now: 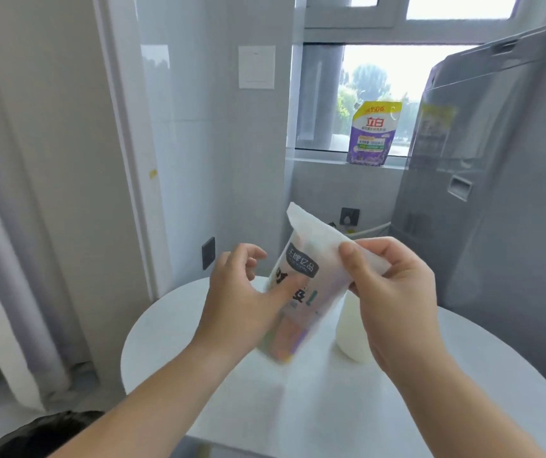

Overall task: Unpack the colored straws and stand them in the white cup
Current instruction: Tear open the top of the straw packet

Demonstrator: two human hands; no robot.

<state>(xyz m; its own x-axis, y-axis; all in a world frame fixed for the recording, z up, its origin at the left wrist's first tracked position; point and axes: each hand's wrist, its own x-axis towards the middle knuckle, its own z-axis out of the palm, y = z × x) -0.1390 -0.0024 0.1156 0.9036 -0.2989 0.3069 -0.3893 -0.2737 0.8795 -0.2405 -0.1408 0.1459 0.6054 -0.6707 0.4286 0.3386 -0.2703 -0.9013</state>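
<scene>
Evidently light, limp and slippery, the straw packet beside the white cup suits the right hand's pinch at its top flap; whether the left hand grips is unclear.

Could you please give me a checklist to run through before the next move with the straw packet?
1. Frosted plastic packet of coloured straws opened: cannot tell, blurred.
2. Right hand grip on its top flap: ok, pinching.
3. Left hand grip: cannot tell; thumb lies on the front, fingers curl clear.
4. Tall white cup upright on round white table: ok.
5. Cup mouth free: cannot tell, hidden behind right hand.
6. Straws out: not ok, colours show inside packet.
</scene>
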